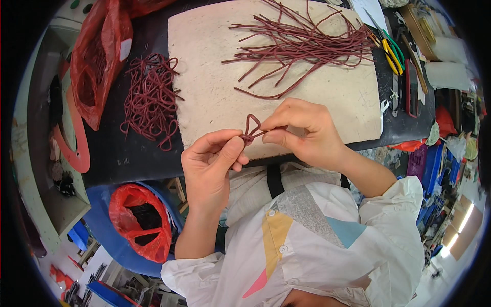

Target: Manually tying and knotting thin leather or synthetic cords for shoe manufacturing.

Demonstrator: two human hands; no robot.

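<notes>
Both hands are pinched on one dark red cord (247,138) above the near edge of the pale board (209,97), which lies on the black surface (140,166). Thumb and fingers of the left hand (209,158) grip its knotted part, while the right hand (309,130) nips a strand between thumb and forefinger, just beside it. A small loop sticks up between them toward the far edge, and the fingertips hide part of the knot.

Along the left edge of the board, mostly on the black surface, sits a tangled heap of knotted cords (152,100), a few strands touching the board. Beyond it, at the far left corner of the surface, slumps a crumpled red bag (99,61). Loose straight cords (307,48) spread over the far right part of the board, covering much of that corner, their gathered ends near the yellow-handled tool (392,57). Green handles (398,49) lie right against that tool, near the right edge of the surface. Close to the near left corner, below the surface, a second red bag (118,210) with black stuff inside rests in a blue tub (99,204), beside the left forearm
</notes>
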